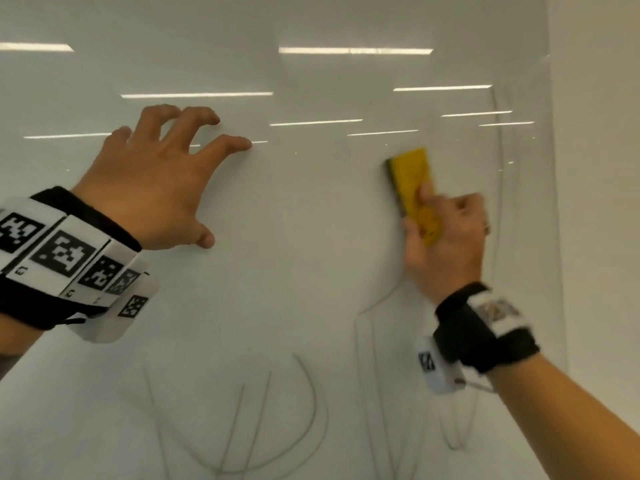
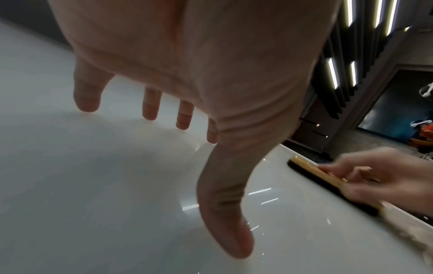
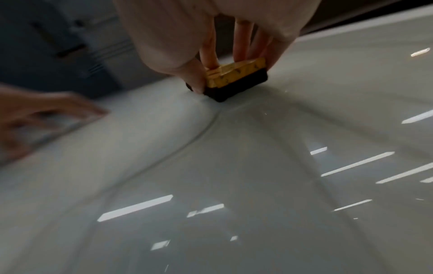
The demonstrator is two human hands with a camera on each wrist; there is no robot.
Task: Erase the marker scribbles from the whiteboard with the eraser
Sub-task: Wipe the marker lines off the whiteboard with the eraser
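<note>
A glossy whiteboard (image 1: 311,209) fills the head view. My right hand (image 1: 446,237) grips a yellow eraser (image 1: 412,181) with a black felt face, pressed flat to the board at the right; the eraser (image 3: 236,79) and its gripping thumb show in the right wrist view. Thin grey marker scribbles (image 1: 270,420) curve across the lower board, and a line (image 1: 384,299) runs down from under the right hand. My left hand (image 1: 162,181) braces on the board at the left, fingertips spread and arched, holding nothing. In the left wrist view, the eraser (image 2: 328,178) sits at the right.
The board's right edge (image 1: 554,202) meets a plain wall (image 1: 595,168). Ceiling lights reflect as bright bars across the upper board. Faint lines (image 1: 498,150) run down near the right edge. The left wrist view shows a dark doorway (image 2: 386,111) beyond the board.
</note>
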